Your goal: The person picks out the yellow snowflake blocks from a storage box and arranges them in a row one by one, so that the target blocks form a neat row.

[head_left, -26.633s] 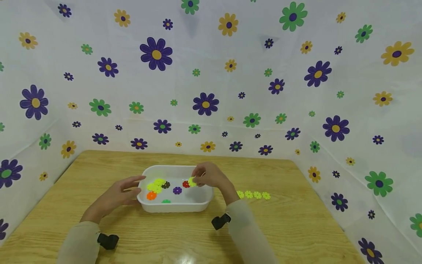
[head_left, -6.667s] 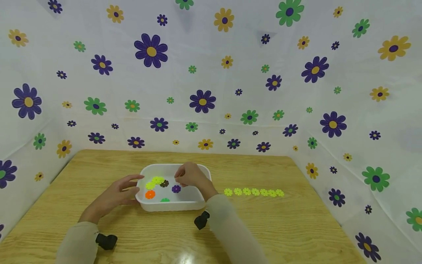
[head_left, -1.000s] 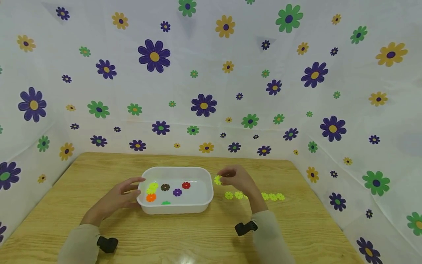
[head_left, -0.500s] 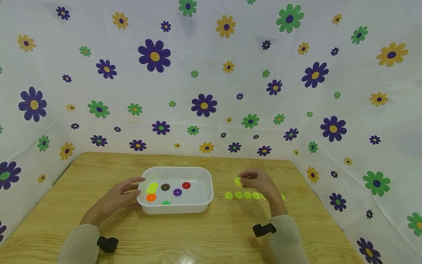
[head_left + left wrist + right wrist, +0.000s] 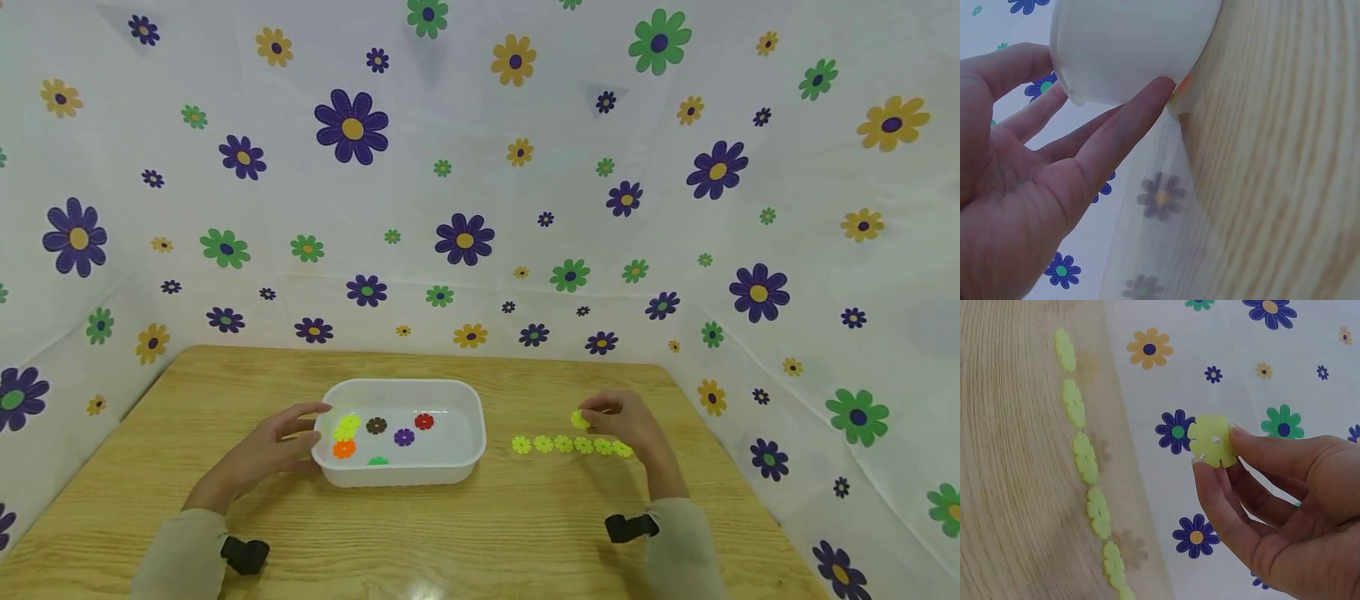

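My right hand [image 5: 630, 425] pinches a yellow flower-shaped slotted disc [image 5: 1211, 440] between thumb and fingertips, raised above the table. Below it runs a row of matching yellow discs [image 5: 542, 444] lying on the wood; the hand and wrist may cover the row's right end in the head view. At the left end of a white plastic tub [image 5: 397, 477], my left hand [image 5: 266, 446] rests its nearly straight fingers and thumb against the outer wall and rim. Inside the tub lie overlapping yellow discs [image 5: 347, 423] and an orange one [image 5: 344, 449].
Brown [image 5: 377, 426], purple [image 5: 404, 437], red [image 5: 424, 422] and green [image 5: 378, 460] discs also lie in the tub. The wooden table [image 5: 420, 542] is bordered at the back and sides by a white flower-printed sheet [image 5: 480, 192].
Over the last second my right hand carries the yellow disc rightward from beside the tub to above the row. Since the earliest frame, the row has grown and the tub's yellow pile has shrunk.
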A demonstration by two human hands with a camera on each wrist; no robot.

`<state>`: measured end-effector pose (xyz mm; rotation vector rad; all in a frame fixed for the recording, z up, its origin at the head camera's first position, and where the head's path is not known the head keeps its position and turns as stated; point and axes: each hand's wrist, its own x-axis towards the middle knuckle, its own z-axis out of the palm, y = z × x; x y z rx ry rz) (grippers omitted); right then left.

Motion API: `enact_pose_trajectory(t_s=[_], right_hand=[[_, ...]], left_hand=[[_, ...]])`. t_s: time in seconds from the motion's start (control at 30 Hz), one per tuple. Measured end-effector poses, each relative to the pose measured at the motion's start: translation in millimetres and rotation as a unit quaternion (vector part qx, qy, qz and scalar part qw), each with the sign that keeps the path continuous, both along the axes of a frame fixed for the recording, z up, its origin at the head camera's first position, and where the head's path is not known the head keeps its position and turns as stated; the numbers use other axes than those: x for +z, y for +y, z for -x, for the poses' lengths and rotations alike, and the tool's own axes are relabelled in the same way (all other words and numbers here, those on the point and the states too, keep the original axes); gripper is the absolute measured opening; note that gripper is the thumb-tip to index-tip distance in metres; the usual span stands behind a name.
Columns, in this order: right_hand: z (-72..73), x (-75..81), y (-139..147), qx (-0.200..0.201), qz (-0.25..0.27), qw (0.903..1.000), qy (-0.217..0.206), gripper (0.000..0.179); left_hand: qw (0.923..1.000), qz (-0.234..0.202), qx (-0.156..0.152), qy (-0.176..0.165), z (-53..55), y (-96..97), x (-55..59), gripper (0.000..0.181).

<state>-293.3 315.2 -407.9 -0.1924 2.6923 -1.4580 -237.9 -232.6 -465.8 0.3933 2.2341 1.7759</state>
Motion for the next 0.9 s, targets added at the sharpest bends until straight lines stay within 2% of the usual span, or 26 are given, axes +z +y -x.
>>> enact_pose_trajectory(t_s=[0.43, 0.67, 0.9], right_hand=[[-6.0, -8.8, 42, -0.057, 0.002, 0.9984, -0.001, 0.031], [-4.1, -15.1, 57, -0.096, -0.004, 0.9950, -0.027, 0.033], [-6.4, -18.4, 74, -0.107, 0.023, 0.9937, -0.023, 0.035]], left_hand=[[0.9998, 0.017, 0.009, -0.003, 0.1, -1.2, -1.0, 0.060], [0.9999, 0.010, 0.008, -0.005, 0.6, -1.4, -1.6, 0.060], [0.9999, 0.012, 0.008, -0.005, 0.3, -0.9, -1.5, 0.060]])
